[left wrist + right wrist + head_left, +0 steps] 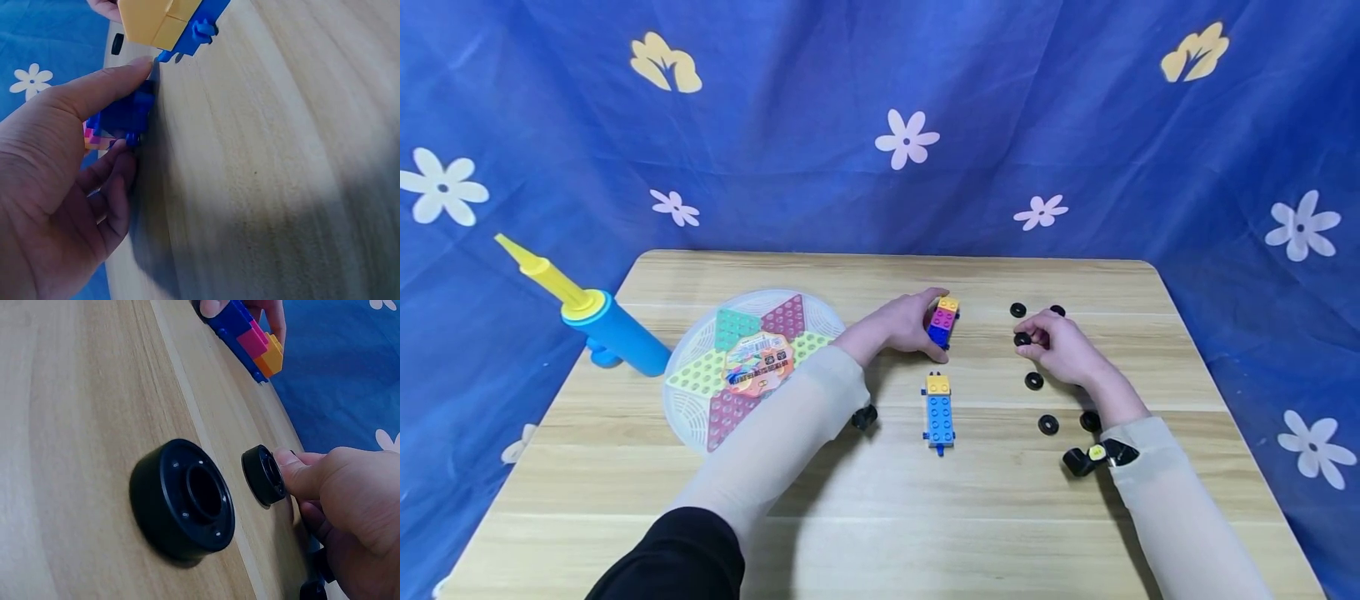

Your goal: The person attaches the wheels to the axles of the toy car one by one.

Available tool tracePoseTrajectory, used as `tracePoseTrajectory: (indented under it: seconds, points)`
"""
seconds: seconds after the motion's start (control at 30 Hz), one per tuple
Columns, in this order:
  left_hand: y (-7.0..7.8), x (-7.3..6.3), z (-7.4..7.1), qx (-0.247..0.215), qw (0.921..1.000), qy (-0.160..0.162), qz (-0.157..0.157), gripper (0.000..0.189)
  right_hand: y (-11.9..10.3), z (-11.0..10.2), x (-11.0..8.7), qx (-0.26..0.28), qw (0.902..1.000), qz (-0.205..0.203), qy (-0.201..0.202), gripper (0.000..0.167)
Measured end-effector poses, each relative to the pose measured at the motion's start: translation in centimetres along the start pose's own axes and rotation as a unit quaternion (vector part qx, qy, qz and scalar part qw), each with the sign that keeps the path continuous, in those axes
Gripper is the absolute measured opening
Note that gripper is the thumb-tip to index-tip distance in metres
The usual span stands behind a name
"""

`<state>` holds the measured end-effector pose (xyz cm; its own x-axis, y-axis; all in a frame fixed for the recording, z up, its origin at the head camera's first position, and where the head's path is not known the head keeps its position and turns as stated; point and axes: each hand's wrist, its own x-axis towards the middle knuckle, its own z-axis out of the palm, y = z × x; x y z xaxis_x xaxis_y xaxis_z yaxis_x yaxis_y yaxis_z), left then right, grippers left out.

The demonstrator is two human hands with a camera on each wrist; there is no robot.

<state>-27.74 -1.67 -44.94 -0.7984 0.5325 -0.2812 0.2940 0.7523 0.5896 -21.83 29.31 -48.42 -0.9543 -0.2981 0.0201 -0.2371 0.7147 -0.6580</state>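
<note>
My left hand (910, 325) grips a small toy brick car (943, 320) with yellow, pink and dark blue sections, thumb and fingers at its two ends. In the left wrist view the thumb lies along the car's dark blue part (122, 115). On the right, my right hand (1063, 348) pinches a black toy wheel (1022, 339) between thumb and fingers, close over the table. Nearer to me than the left hand lies a second brick car body (939, 414), light blue with a yellow end and dark blue axle stubs.
Several loose black wheels lie around the right hand, one (1033, 381) just nearer to me, another (1048, 425) beyond it. A round Chinese checkers board (687, 408) lies under the left forearm. A blue and yellow hand pump (625, 333) leans at the table's left edge.
</note>
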Motion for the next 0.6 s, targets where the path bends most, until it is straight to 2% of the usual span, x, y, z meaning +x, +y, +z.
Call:
tracePoseTrajectory:
  seconds: [0.13,0.27,0.43,0.6]
  points:
    - [-0.3,0.0,0.0,-0.01,0.9999,0.005,0.011,0.116,0.0,0.1,0.1,-0.003,1.0,-0.002,-0.001,0.028]
    - [-0.6,-0.3,0.0,-0.042,0.998,0.037,0.029,0.116,-0.2,0.1,0.1,-0.005,1.0,-0.008,-0.002,0.028]
    - [-0.5,-0.7,-0.2,-0.104,0.9902,0.077,0.053,0.12,-0.3,-0.1,0.1,-0.006,0.9999,-0.011,-0.007,0.027]
    - [0.0,-1.5,-0.3,-0.166,0.9806,0.083,0.064,0.122,-0.3,-0.2,0.0,-0.008,0.9998,-0.016,-0.008,0.025]
